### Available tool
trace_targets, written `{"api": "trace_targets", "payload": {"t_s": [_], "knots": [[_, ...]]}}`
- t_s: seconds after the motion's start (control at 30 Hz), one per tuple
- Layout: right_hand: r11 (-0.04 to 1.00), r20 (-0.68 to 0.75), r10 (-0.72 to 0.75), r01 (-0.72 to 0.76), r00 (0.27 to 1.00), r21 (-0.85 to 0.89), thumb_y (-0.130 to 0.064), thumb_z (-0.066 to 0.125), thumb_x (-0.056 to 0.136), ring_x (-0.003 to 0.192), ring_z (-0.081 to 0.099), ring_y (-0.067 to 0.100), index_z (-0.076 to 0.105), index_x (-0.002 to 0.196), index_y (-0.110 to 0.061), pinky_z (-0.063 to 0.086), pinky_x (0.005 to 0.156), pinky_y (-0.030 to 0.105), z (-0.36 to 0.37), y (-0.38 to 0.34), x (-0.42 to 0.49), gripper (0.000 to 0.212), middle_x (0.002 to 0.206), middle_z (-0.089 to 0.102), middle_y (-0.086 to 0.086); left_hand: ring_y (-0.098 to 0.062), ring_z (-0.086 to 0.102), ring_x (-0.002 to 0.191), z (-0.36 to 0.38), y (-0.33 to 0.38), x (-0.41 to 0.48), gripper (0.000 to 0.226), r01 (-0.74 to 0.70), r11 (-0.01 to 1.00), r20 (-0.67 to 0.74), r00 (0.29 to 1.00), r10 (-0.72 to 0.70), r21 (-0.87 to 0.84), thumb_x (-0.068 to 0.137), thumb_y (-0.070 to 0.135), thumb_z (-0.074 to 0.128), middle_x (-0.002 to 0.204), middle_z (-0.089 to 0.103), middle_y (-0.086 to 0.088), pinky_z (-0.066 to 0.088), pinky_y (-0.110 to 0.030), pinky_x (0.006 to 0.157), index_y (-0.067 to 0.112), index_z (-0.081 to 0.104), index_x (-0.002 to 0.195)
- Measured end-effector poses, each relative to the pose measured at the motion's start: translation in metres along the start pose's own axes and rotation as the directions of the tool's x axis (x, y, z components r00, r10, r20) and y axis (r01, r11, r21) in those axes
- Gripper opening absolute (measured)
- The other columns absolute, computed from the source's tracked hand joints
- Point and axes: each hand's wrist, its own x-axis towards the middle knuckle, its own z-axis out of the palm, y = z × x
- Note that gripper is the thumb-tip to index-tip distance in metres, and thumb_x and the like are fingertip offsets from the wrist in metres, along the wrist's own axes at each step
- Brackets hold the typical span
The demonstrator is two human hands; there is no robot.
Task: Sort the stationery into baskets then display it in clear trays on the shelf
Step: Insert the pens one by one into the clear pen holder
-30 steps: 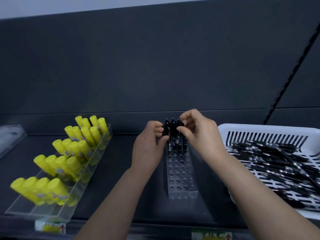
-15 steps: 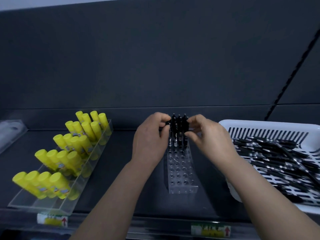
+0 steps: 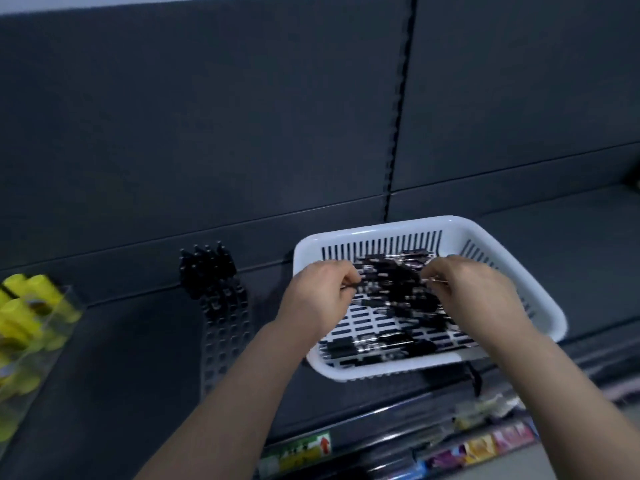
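Observation:
A white slotted basket (image 3: pixel 540 306) sits on the dark shelf, holding a pile of black pens (image 3: pixel 398 299). Both hands are inside it. My left hand (image 3: pixel 322 292) pinches a pen at the pile's left side. My right hand (image 3: pixel 474 289) closes its fingertips on another pen at the right side. To the left stands a clear perforated pen tray (image 3: pixel 225 344) with several black pens (image 3: pixel 207 268) upright in its back rows; its front holes are bare. The picture is motion-blurred.
A clear tray of yellow glue sticks (image 3: pixel 24 306) lies at the far left of the shelf. The shelf's front rail (image 3: pixel 363 434) carries price labels. Dark back panels rise behind, with a slotted upright (image 3: pixel 398 116) between them.
Both hands left the upright pens in the clear tray and moved right into the white basket, closing on pens there. The view swung right as well.

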Motion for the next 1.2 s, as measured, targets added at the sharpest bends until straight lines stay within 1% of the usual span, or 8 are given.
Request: {"api": "trace_targets", "payload": {"t_s": [0.17,0.33,0.53,0.7,0.83,1.03,1.13,1.2], "knots": [[0.995,0.063,0.096,-0.098,0.993,0.031,-0.023,0.059,0.088,0.1,0.061,0.016,0.066,0.105,-0.034,0.048,0.069,0.031,0.001,0.044,-0.01,0.021,0.106,0.067,-0.01,-0.015,0.064,0.095,0.029,0.04,0.028,0.007,-0.057,0.961,0.479,0.874,-0.084,0.272,0.084,0.026,0.071,0.097,0.071,0.006,0.054,-0.036,0.085,0.022,0.07,0.09],[0.991,0.104,0.042,-0.054,0.994,0.124,-0.025,0.06,0.089,0.099,0.061,0.012,0.066,0.104,-0.034,0.047,0.07,0.028,0.005,0.051,-0.009,0.018,0.104,0.066,-0.013,-0.017,0.061,0.099,0.045,0.052,0.033,0.022,-0.002,0.955,0.586,0.79,-0.179,0.295,0.082,0.026,0.074,0.105,0.067,0.003,0.052,-0.037,0.089,0.017,0.069,0.102],[0.964,0.169,-0.078,0.031,0.983,0.264,-0.027,0.066,0.085,0.087,0.064,0.009,0.068,0.092,-0.033,0.05,0.075,0.025,0.007,0.041,0.004,0.01,0.088,0.068,-0.015,-0.017,0.059,0.093,0.036,0.048,0.031,0.008,0.109,0.964,0.482,0.849,-0.217,0.243,0.089,0.018,0.055,0.097,0.064,0.002,0.051,-0.04,0.087,0.018,0.061,0.094],[0.937,0.445,-0.241,0.087,0.863,0.337,-0.032,0.08,0.072,0.077,0.063,0.002,0.073,0.081,-0.031,0.052,0.08,0.025,0.013,0.014,0.015,0.012,0.081,0.069,-0.018,-0.017,0.058,0.083,0.02,0.042,0.029,0.027,0.239,0.971,0.074,0.969,-0.237,-0.023,0.089,0.015,0.05,0.085,0.062,0.003,0.05,-0.041,0.081,0.022,0.053,0.116],[0.963,0.589,-0.257,0.151,0.766,0.224,-0.032,0.081,0.072,0.09,0.064,0.01,0.074,0.091,-0.028,0.05,0.083,0.027,0.024,-0.005,0.018,0.021,0.094,0.07,-0.013,-0.011,0.047,0.066,0.006,0.037,0.025,0.01,0.186,0.972,-0.14,0.969,-0.206,-0.14,0.086,0.01,0.052,0.074,0.052,0.005,0.047,-0.033,0.066,0.018,0.058,0.087],[0.956,0.532,-0.29,0.269,0.796,0.119,-0.029,0.069,0.082,0.093,0.059,0.015,0.063,0.092,-0.03,0.04,0.072,0.026,0.018,-0.01,0.02,0.012,0.089,0.059,-0.013,0.006,0.055,0.058,-0.012,0.033,0.015,0.008,0.207,0.837,-0.183,0.923,-0.339,-0.506,0.092,0.018,0.059,0.067,0.057,0.014,0.046,-0.02,0.064,0.017,0.066,0.095],[0.924,0.379,-0.312,0.185,0.871,0.335,-0.025,0.071,0.082,0.079,0.057,0.007,0.058,0.083,-0.031,0.041,0.07,0.024,0.003,-0.018,0.024,0.015,0.079,0.057,-0.02,-0.005,0.063,0.071,-0.033,0.023,0.007,0.014,0.138,0.802,-0.34,0.854,-0.394,-0.581,0.09,0.014,0.06,0.073,0.061,0.012,0.056,-0.035,0.079,0.022,0.061,0.102],[0.843,0.223,-0.282,0.13,0.933,0.522,-0.024,0.074,0.08,0.07,0.057,0.003,0.06,0.083,-0.032,0.044,0.065,0.021,-0.011,-0.035,0.029,0.016,0.078,0.061,-0.018,0.0,0.055,0.062,-0.054,0.014,-0.005,0.028,0.102,0.863,-0.473,0.802,-0.365,-0.494,0.09,0.013,0.059,0.07,0.053,0.011,0.054,-0.026,0.076,0.028,0.054,0.113]]}}
